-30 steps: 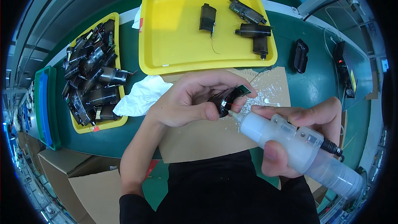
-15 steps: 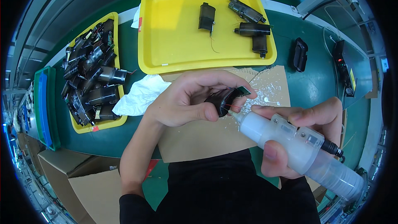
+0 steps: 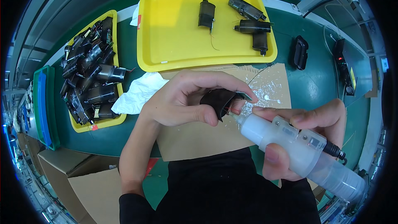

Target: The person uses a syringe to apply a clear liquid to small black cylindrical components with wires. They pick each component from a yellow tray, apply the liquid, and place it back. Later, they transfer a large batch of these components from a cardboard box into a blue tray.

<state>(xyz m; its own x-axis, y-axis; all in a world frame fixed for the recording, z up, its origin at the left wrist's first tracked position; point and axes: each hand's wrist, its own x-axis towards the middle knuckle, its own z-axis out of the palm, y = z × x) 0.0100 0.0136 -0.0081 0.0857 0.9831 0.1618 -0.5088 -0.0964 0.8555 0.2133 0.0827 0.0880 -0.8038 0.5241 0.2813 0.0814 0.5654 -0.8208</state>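
Observation:
My left hand (image 3: 182, 99) is closed around a black plastic casing (image 3: 216, 101), whose open end faces right. A small green circuit board (image 3: 243, 96) and thin red wires stick out of that end, by my fingertips. In my right hand (image 3: 315, 120) is a translucent white glue dispenser (image 3: 286, 141) with a clear cartridge behind and a black cable plug on its side. Its thin nozzle tip points into the casing's open end; whether it touches the inside cannot be seen. Both hands are above a sheet of brown cardboard (image 3: 199, 141) spotted with white glue.
Beyond the cardboard lies a yellow tray (image 3: 174, 54) with several black casings (image 3: 255, 26). A narrower yellow tray (image 3: 117, 121) at left is heaped with similar parts. White tissue (image 3: 139, 93) lies between. To the right are a black shell (image 3: 299, 53) and a black device (image 3: 344, 68) with a red light.
My left hand has turned the casing a little, so more of its outer wall shows and the board sits flatter. The dispenser has barely moved, its nozzle still at the opening.

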